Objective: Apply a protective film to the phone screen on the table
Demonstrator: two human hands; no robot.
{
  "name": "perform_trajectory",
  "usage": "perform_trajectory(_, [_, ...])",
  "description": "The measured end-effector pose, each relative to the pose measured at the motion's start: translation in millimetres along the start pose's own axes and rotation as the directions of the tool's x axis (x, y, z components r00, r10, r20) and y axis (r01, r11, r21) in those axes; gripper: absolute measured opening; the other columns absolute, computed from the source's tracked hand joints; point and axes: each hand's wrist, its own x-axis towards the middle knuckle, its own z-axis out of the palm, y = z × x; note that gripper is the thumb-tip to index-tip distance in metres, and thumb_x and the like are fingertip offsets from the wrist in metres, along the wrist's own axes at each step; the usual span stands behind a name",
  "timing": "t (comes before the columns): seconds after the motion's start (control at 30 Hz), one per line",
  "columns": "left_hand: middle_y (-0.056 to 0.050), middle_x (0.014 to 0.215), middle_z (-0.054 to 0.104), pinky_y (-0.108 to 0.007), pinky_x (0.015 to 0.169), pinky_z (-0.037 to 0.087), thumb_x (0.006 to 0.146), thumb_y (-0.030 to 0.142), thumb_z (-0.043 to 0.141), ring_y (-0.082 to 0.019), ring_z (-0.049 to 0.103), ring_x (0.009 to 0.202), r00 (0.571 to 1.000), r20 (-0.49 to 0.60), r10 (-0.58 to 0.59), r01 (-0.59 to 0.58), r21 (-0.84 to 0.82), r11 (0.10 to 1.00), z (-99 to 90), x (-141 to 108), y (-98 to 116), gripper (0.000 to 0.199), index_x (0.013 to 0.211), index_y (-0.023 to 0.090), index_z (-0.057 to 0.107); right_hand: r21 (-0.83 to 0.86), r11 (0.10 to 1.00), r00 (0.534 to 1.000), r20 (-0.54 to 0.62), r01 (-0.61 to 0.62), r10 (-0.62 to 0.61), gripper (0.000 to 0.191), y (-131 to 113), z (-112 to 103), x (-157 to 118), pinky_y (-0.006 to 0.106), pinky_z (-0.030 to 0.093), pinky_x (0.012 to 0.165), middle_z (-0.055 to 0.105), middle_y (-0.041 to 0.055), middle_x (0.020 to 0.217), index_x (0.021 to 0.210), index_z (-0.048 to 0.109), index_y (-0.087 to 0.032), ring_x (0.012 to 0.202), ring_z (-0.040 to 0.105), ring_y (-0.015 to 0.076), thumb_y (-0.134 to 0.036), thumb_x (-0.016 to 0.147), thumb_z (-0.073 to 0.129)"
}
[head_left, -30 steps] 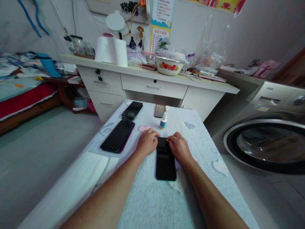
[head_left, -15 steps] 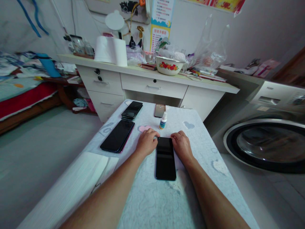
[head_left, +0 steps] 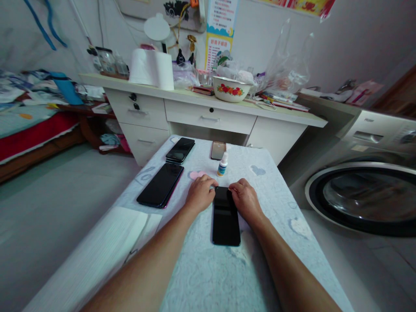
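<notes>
A black smartphone (head_left: 226,221) lies screen up on the cloth-covered table in front of me, its long side pointing away. My left hand (head_left: 201,191) has its fingers curled against the phone's far left corner, gripping the edge there. At the far right corner, my right hand (head_left: 245,197) is closed in a pinch, with its fingertips over the screen's edge. Whatever is between those fingertips is too small to make out. Just beyond the hands stands a small white spray bottle (head_left: 222,165) with a blue and yellow label.
To the left are a stack of large phones (head_left: 160,185) and another stack (head_left: 180,150) behind it. A brownish phone (head_left: 218,150) lies at the far edge. White folded paper (head_left: 107,242) covers the near left. A desk (head_left: 208,115) and a washing machine (head_left: 364,173) stand beyond.
My right hand has shifted slightly left, bringing its fingertips from beside the phone's far right corner to over it. My left hand and the phone have stayed in place.
</notes>
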Motion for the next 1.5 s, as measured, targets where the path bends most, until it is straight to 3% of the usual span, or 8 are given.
perform_trajectory(0.6, [-0.005, 0.100, 0.062, -0.033, 0.092, 0.044, 0.074, 0.010, 0.051, -0.020, 0.056, 0.100, 1.000, -0.008, -0.004, 0.004, 0.004, 1.000, -1.5, -1, 1, 0.027, 0.093, 0.021, 0.068, -0.001, 0.991, 0.967, 0.219, 0.137, -0.134, 0.021, -29, -7, -10, 0.020, 0.039, 0.072, 0.054, 0.0032, 0.091, 0.090, 0.067, -0.019, 0.079, 0.055, 0.0115, -0.011, 0.088, 0.048])
perform_trajectory(1.0, [-0.005, 0.099, 0.062, -0.033, 0.093, 0.043, 0.073, 0.010, 0.051, -0.020, 0.055, 0.100, 1.000, -0.017, 0.019, -0.019, 0.011, 1.000, 0.1, -2, -1, 0.028, 0.093, 0.021, 0.068, -0.104, 0.994, 0.998, 0.063, 0.013, -0.006, 0.022, -12, -1, -1, 0.021, 0.040, 0.074, 0.057, 0.0048, 0.091, 0.094, 0.069, -0.019, 0.081, 0.057, 0.0135, -0.016, 0.090, 0.048])
perform_trajectory(1.5, [-0.004, 0.101, 0.062, -0.033, 0.095, 0.042, 0.073, 0.010, 0.052, -0.019, 0.055, 0.102, 1.000, 0.010, 0.000, 0.000, -0.003, 1.000, -1.2, -1, 0, 0.029, 0.095, 0.021, 0.068, -0.118, 0.987, 0.994, -0.038, -0.105, 0.101, 0.022, 3, 1, 1, 0.022, 0.039, 0.073, 0.057, 0.0051, 0.087, 0.088, 0.070, -0.018, 0.080, 0.056, 0.0143, -0.014, 0.088, 0.048])
